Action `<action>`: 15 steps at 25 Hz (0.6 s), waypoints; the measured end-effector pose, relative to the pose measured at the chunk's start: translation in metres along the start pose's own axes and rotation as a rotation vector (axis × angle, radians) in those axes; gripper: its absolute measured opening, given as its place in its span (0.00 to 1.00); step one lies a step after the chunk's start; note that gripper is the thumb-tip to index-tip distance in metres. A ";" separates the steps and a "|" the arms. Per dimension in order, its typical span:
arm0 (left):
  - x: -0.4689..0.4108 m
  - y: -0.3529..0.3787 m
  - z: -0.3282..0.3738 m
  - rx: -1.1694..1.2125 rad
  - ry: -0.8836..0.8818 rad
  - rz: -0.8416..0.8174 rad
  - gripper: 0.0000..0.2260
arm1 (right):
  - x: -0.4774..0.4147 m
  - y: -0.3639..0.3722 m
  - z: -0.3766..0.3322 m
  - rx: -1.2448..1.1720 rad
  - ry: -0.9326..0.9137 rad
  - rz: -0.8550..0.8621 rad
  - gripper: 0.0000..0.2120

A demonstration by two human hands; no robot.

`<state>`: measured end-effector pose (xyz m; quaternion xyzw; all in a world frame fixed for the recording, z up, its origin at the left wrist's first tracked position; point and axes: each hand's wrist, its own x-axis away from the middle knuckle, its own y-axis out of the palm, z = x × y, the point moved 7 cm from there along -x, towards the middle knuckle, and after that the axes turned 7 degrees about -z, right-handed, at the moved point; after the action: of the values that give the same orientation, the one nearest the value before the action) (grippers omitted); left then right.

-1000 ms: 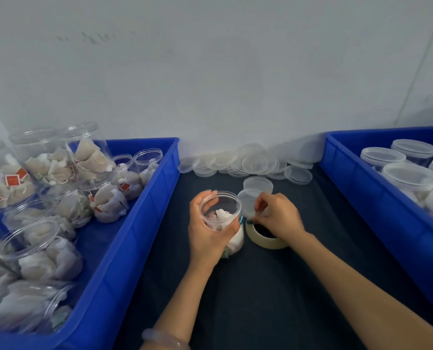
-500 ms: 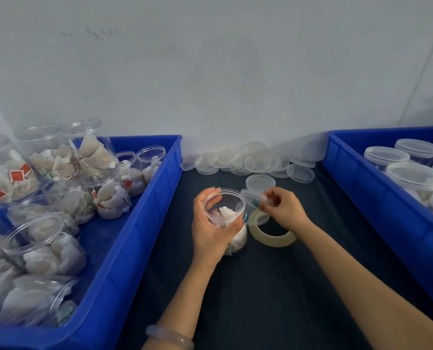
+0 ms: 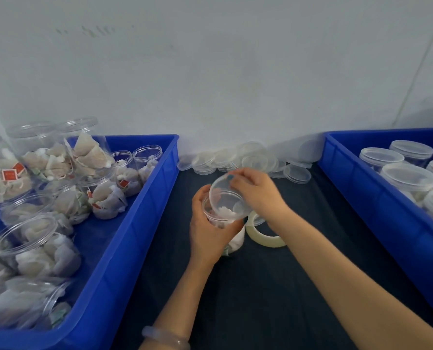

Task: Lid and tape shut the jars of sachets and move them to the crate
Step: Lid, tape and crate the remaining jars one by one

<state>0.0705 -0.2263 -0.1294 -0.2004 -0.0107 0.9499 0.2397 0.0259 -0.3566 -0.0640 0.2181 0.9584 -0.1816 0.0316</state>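
Note:
My left hand (image 3: pixel 208 233) grips a clear jar of white sachets (image 3: pixel 232 238) standing on the dark mat. My right hand (image 3: pixel 258 194) pinches a clear round lid (image 3: pixel 225 199) by its far edge and holds it tilted over the jar's mouth. A roll of pale tape (image 3: pixel 266 236) lies flat on the mat just right of the jar, partly under my right wrist. The blue crate on the right (image 3: pixel 377 205) holds several lidded jars (image 3: pixel 407 178).
The blue crate on the left (image 3: pixel 134 223) is full of open jars of sachets (image 3: pixel 38 246). A pile of loose clear lids (image 3: pixel 250 161) lies along the wall at the back of the mat (image 3: pixel 261 286).
My right hand lifted a lid from the mat beside the tape roll and brought it left, over the jar's mouth. My left hand stayed on the jar.

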 end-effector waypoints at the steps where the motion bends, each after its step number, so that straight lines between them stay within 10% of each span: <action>1: 0.000 -0.001 0.001 -0.011 0.006 0.011 0.42 | 0.001 0.007 0.003 0.087 0.001 0.019 0.06; 7: 0.000 0.001 0.005 -0.073 0.045 -0.049 0.45 | -0.006 0.022 0.013 0.105 0.048 0.058 0.06; 15: 0.003 -0.005 0.010 -0.061 0.108 -0.014 0.36 | 0.015 0.037 0.047 -0.563 0.117 -0.049 0.13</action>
<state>0.0665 -0.2201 -0.1205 -0.2587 -0.0280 0.9351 0.2405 0.0273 -0.3370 -0.1225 0.1877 0.9762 0.1037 0.0312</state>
